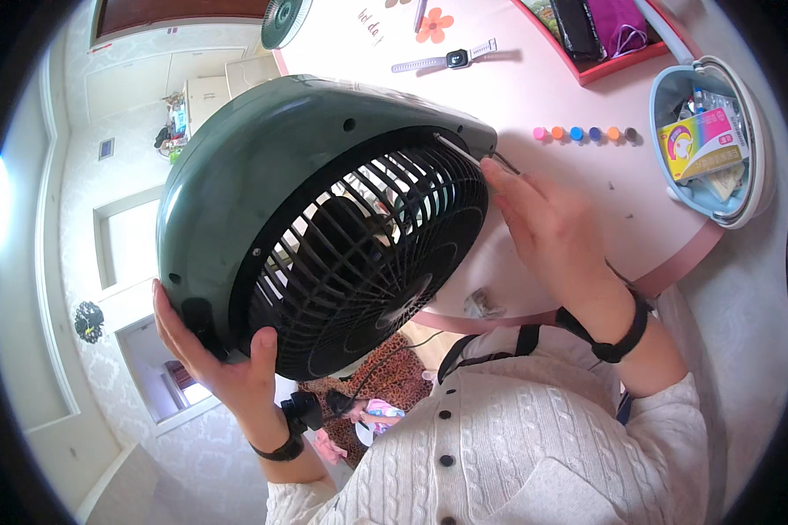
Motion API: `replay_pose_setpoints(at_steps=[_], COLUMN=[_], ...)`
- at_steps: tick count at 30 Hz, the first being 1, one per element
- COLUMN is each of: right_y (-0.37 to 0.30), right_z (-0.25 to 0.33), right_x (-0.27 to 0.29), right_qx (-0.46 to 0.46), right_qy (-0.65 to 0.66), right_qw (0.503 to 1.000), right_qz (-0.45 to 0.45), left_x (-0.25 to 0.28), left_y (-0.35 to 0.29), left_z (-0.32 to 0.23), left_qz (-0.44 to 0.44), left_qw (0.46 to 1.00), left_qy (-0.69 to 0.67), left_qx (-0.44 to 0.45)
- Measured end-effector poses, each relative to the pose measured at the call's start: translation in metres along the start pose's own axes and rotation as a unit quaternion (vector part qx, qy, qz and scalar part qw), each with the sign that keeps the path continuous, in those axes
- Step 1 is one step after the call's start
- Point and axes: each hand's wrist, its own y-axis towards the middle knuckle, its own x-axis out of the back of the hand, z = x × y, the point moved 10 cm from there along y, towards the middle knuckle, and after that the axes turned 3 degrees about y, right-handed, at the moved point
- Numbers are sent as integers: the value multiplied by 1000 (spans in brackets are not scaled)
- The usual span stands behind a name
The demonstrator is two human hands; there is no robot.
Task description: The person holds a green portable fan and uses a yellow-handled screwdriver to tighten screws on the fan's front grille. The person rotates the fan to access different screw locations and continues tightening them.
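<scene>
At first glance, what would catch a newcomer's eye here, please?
A large dark-green plastic fan housing with a round black grille dominates the centre, between the left hand and right hand. Upper right, a pale-blue plastic basket stands near the edge of the pale-pink table.

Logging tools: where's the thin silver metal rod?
Head view, upper right of centre: the rod runs from the right hand to the round black plastic grille's upper edge.
</scene>
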Motion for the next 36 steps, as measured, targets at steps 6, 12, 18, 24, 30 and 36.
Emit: replay_pose_setpoints(at_steps=[6,12,18,24,30,36], right_y=[1,-33,4,5,4,9], right_z=[-15,-52,-50,4,-37,-28], right_x=[1,-60,-15,10,-8,-11], right_qx=[-59,-450,-179,14,-123,-147], right_qy=[80,619,283,-27,44,-22], right_qw=[995,627,938,999,989,987], right_qz=[3,147,91,-11,73,68], left_x=[0,0,1,0,0,1], left_y=[0,-1,-2,0,-2,-2], left_z=[-1,0,-1,-1,-3,-1], left_qz=[-12,-12,-5,-5,-11,-8], left_qw=[1000,1000,1000,1000,1000,1000], left_qy=[-1,-7,4,-6,-3,7], left_qx=[1,0,-7,-7,-6,-11])
